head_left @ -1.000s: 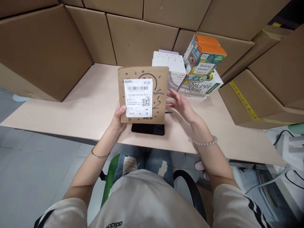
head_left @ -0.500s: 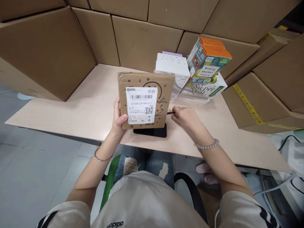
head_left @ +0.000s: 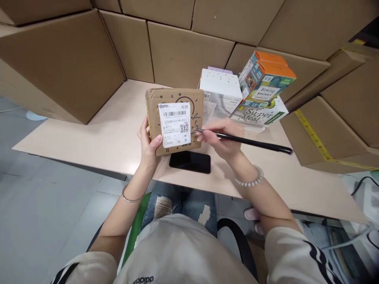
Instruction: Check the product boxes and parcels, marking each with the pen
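My left hand [head_left: 149, 142] grips a small brown cardboard box [head_left: 154, 98] by its lower left side, thumb on the front. A white shipping label [head_left: 174, 136] with a barcode and QR code covers much of that face, and dark pen marks surround it. My right hand [head_left: 223, 138] is closed round a long black pen [head_left: 254, 142], whose tip points at the box's right part; whether it touches the cardboard I cannot tell. Below the box a black smartphone [head_left: 190, 162] lies flat on the table.
A white box [head_left: 220, 88] with small marks on top stands behind the hands. Beside it, an orange-topped Binking carton [head_left: 266, 86] rests on a Su-per Meal box [head_left: 257, 115]. Large cardboard boxes [head_left: 189, 51] wall the back of the pale table [head_left: 97, 138]; an open one [head_left: 310, 138] is at right.
My right hand has turned and moved left, bringing the pen up to the box's front. The box has shifted left and tilted, showing its left side and uncovering more of the smartphone.
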Tool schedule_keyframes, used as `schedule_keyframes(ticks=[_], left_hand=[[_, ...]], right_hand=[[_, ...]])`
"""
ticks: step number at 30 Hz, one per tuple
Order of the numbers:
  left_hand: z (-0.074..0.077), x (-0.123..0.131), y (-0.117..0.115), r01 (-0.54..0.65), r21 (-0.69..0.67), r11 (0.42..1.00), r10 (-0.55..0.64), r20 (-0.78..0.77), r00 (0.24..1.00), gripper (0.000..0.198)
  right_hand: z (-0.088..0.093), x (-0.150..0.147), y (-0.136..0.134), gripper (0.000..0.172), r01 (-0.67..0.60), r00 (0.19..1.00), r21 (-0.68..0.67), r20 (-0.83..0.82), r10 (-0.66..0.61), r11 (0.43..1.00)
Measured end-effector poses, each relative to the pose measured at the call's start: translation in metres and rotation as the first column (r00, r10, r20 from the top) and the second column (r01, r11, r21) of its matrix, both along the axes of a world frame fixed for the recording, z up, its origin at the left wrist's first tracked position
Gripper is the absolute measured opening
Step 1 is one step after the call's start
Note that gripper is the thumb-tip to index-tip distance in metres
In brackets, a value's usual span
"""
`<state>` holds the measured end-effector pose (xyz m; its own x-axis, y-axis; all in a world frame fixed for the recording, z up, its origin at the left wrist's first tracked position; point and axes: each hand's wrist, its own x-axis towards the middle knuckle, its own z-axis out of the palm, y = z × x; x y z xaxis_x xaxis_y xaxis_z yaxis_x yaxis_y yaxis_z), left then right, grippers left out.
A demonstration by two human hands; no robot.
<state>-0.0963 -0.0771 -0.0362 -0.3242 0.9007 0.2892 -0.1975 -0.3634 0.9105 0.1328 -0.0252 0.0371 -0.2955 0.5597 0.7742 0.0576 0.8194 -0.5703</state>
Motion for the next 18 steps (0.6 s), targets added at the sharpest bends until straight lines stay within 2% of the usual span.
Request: schedule_keyframes(ticks=[3,7,9,14,18], left_hand=[[-0.003,0.001,0.0,0.016,-0.012,1.0,-0.016,0.006,1.0,0.095],[-0.008,0.001,0.001,-0.096,-0.02,0.995,0.094,-0.062,0.994,0.085],[-0.01,0.0,0.002,-0.127,-0.017,0.992,0.125,-0.078,0.989,0.082],[-0.008,0.0,0.001,-0.11,-0.012,0.994,0.108,-0.103,0.989,0.082],[-0.005,0.003,0.001,-0.075,-0.025,0.997,0.073,-0.06,0.995,0.091]], right_hand=[[0.009,-0.025,0.009,0.034,0.029,0.999,-0.17,-0.011,-0.031,0.985],[0.008,-0.034,0.026,0.04,0.004,1.0,-0.316,0.003,-0.003,0.949],[0.006,-0.034,0.032,0.037,-0.022,0.999,-0.335,0.017,0.029,0.942],[0.007,-0.03,0.031,0.03,-0.021,0.996,-0.331,0.071,0.047,0.943],[0.01,-0.033,0.028,0.032,0.03,0.996,-0.278,0.091,-0.005,0.96]])
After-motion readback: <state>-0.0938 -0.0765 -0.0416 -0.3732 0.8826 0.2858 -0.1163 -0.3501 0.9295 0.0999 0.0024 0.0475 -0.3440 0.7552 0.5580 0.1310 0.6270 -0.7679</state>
